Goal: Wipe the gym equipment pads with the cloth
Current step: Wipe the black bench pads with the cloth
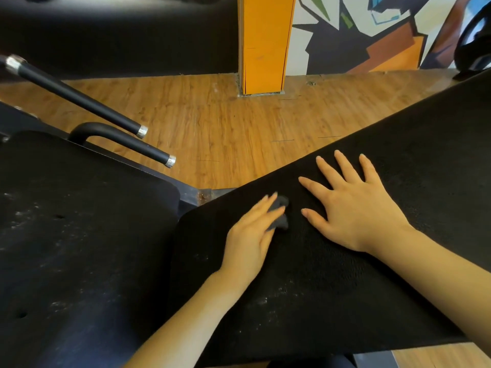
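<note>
— Where's the cloth (280, 215)?
— Bunched under the left hand (249, 235), near the back pad's (345, 274) lower left corner; its fingers lie fairly straight on top, pressing, dark folds poking out past the fingertips.
— And the right hand (353, 208)?
— Flat on the pad, fingers spread, just right of the cloth.
— Which way to wipe?
— Probably along the pad's long axis; dusty specks lie nearer its near edge. The seat pad (79, 235), left, looks dusty too.
</note>
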Tool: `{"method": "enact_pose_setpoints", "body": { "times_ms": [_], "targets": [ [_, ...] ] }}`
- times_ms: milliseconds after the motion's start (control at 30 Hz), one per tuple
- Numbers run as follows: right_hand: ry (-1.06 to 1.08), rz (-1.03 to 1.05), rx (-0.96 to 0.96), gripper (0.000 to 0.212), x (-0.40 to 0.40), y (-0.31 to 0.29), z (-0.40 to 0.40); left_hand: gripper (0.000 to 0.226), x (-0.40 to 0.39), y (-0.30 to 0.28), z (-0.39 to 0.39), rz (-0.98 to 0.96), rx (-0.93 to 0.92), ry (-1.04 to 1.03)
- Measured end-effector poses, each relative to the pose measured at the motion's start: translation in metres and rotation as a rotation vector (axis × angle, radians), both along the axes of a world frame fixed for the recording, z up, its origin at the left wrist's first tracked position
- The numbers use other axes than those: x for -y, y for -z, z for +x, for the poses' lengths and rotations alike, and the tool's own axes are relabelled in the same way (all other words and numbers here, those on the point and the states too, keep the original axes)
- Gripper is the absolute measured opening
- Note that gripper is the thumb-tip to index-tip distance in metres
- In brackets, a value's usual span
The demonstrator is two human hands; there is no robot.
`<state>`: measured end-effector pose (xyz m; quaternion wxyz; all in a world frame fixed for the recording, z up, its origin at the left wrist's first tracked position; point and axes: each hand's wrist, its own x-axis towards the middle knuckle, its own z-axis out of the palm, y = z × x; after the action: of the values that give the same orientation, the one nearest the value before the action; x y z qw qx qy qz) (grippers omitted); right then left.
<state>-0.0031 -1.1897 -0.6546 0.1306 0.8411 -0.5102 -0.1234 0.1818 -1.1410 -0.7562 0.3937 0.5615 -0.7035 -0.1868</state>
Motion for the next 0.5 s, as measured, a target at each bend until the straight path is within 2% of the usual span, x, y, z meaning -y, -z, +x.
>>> {"method": "enact_pose_setpoints", "body": {
  "times_ms": [100,300,433,500],
  "targets": [
    [0.005,-0.007,-0.003,0.076,0.001,0.0,0.001,0.043,0.034,-0.018,-0.021,-0.001,0.008,-0.094],
    [0.001,0.003,-0.018,0.075,-0.001,0.0,0.0,0.05,-0.037,0.0,-0.004,0.051,0.007,-0.033],
    [0.011,-0.004,-0.014,0.076,-0.001,-0.001,0.001,0.043,0.031,-0.015,-0.019,0.019,0.028,-0.109],
    [0.014,0.003,-0.01,0.076,-0.001,-0.001,0.001,0.042,0.036,-0.017,-0.025,0.039,0.026,-0.152]
  ]
}}
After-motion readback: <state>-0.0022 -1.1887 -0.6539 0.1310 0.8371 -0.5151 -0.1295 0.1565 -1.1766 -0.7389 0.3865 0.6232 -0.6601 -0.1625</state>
